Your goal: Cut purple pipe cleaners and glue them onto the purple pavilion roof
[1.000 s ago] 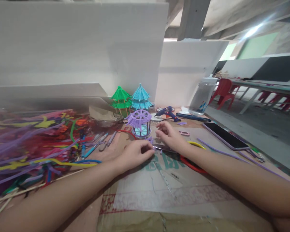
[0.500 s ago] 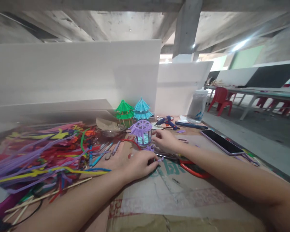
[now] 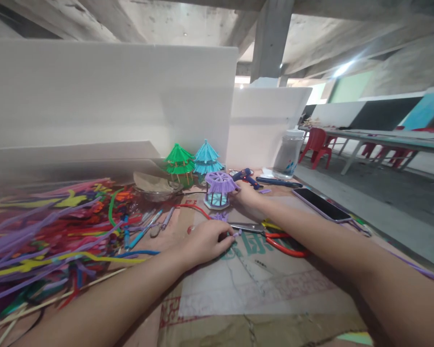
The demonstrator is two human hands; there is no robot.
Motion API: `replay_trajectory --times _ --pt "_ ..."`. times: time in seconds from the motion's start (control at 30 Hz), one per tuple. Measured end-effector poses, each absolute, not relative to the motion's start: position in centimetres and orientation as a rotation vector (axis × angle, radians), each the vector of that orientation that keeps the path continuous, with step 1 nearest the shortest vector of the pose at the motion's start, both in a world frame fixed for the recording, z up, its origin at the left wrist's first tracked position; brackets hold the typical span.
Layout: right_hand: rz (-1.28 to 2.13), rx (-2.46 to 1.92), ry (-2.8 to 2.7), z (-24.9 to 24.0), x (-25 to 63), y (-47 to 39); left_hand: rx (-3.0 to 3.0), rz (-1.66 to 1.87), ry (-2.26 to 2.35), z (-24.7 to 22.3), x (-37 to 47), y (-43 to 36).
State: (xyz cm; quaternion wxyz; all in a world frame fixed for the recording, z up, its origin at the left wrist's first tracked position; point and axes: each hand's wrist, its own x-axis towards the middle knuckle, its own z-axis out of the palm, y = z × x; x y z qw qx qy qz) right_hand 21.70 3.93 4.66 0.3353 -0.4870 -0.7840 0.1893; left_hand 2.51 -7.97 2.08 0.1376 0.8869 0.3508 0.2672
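A small model pavilion (image 3: 218, 198) with a purple pipe-cleaner roof, partly fringed, and a pale blue base stands upright on the work surface. My right hand (image 3: 246, 194) is at its right side, with the fingers closed on the roof edge and the fingertips partly hidden. Nearer to me, my left hand (image 3: 208, 239) rests with thumb and fingers pinched at a short purple pipe-cleaner piece (image 3: 237, 233). More purple bits (image 3: 220, 217) lie before the pavilion. Scissors (image 3: 284, 244) with red handles lie under my right forearm.
Green (image 3: 180, 159) and blue (image 3: 206, 156) model pavilions stand behind. A pile of coloured pipe cleaners (image 3: 58, 231) spreads at left, near a glass bowl (image 3: 157, 192). Toward the right are a glue gun (image 3: 248, 177), a phone (image 3: 321, 204) and a plastic jar (image 3: 290, 153).
The purple pavilion has been turned, its fringed roof part swinging from the left to the front right. My left hand keeps its pinch. The camera view has shifted slightly.
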Motion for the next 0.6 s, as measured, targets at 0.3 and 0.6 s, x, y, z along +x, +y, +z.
replay_trajectory --times 0.3,0.6 --pt "0.688 -1.230 -1.963 5.5 22.6 3.8 2.384 0.776 1.091 2.5 2.3 -7.9" --pt "0.674 -1.267 -1.940 6.4 25.0 -3.7 1.640 0.873 0.957 3.2 4.1 -9.7"
